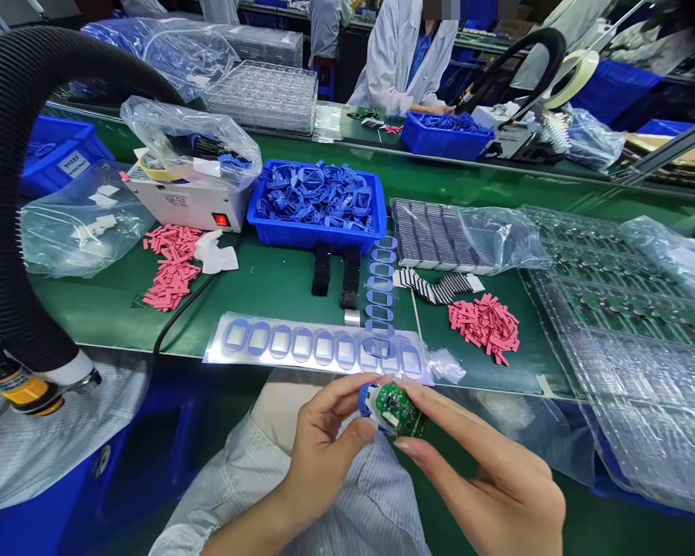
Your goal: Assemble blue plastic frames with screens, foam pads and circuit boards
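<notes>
Here the left hand and right hand pinch a small circuit board; it looks light, stiff, fragile, safest held by edges.

Fingers cover the edges of the circuit board, and the blue piece behind it barely shows. The right hand runs off the bottom edge; print on the white box is unreadable.
</notes>
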Demonstrator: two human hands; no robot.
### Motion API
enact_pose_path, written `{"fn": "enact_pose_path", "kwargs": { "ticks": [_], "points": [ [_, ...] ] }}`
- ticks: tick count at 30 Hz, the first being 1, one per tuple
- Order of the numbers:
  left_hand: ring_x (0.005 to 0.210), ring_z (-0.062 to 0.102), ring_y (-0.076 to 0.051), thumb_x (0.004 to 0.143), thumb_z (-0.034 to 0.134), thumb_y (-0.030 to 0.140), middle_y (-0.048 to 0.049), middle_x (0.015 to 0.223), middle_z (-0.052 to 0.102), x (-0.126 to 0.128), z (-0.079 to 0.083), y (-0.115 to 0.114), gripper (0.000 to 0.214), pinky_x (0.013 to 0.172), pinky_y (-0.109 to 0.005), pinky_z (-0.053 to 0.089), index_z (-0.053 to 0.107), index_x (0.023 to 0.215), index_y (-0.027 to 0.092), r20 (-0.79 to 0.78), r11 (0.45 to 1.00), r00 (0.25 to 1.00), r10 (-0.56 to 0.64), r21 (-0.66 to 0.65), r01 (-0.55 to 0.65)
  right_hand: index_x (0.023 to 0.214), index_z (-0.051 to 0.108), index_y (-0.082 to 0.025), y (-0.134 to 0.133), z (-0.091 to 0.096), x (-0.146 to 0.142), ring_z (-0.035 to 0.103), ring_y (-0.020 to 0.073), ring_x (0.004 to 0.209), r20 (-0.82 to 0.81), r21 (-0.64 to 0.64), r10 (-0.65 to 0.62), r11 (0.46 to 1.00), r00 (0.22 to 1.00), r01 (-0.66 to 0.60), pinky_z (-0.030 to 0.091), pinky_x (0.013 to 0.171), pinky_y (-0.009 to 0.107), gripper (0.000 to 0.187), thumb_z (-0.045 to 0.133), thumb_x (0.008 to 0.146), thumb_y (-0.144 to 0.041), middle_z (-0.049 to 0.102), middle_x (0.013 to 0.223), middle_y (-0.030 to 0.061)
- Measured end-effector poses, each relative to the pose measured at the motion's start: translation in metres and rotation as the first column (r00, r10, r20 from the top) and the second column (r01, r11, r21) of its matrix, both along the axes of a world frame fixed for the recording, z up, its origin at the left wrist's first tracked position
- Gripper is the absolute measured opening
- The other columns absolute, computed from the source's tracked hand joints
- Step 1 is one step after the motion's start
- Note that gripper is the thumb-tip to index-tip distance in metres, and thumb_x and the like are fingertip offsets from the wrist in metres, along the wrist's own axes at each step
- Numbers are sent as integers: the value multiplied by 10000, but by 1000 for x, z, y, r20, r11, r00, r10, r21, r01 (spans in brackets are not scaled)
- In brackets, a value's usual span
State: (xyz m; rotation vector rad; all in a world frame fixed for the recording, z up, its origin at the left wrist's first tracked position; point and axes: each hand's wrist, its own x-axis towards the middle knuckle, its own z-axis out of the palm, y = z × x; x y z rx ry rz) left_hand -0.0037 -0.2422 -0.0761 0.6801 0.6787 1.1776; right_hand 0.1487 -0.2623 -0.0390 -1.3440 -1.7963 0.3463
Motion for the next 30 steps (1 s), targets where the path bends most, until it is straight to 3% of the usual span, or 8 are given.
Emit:
{"fn": "enact_pose_path", "kwargs": {
  "ticks": [3,11,18,21,24,27,30],
  "points": [
    [1108,642,-220,775,719,326,-37,1139,736,-1,0,-1,287,980,-283,466,725,1060,296,-82,999,996,27,46,-23,1182,636,-277,1,-1,-3,709,224,946,-19,28,34,999,999,-34,602,861,348,415,703,786,-170,719,1088,15],
    [1173,597,-238,767,717,355,-25,1180,717,1,1,-2,278,1017,-326,441,728,1044,338,-116,998,992,43,46,-38,1187,630,-279,2,-2,-2,701,207,970,-13,11,31,999,999,-31,593,883,326,409,700,796,-182,721,1084,4],
    [1181,572,-271,755,727,354,-64,1210,685,-1,1,0,269,1037,-396,412,743,1021,317,-223,986,970,93,159,-58,1214,613,-287,-1,1,-4,700,235,971,-16,24,31,999,999,-31,604,865,366,448,692,795,-150,718,1087,8],
    [1049,625,-252,731,752,333,-77,1086,705,-1,0,0,259,945,-366,482,759,988,306,-222,981,968,118,177,-79,1241,594,-284,-1,0,-1,699,245,973,10,64,48,997,999,-48,606,858,382,500,697,781,-117,716,1089,15],
    [845,656,-195,698,781,315,-64,921,713,0,0,1,276,757,-280,548,765,973,300,-210,984,970,124,155,-93,1267,572,-275,1,-2,3,698,242,975,51,110,90,989,995,-95,602,863,381,530,696,780,-106,715,1092,20],
    [675,666,-174,631,826,282,-49,734,737,-2,2,5,257,618,-255,561,787,885,281,-269,989,953,138,86,-119,1308,531,-283,2,-3,5,697,242,978,109,122,90,987,990,-103,596,868,389,567,682,792,-103,704,1118,20],
    [582,679,-178,602,838,222,-43,640,761,-6,5,8,200,553,-254,562,798,790,276,-354,987,923,150,99,-123,1346,488,-279,0,-4,4,709,225,947,201,156,51,984,978,-83,588,875,361,615,685,792,-98,701,1122,23]
  ]
}}
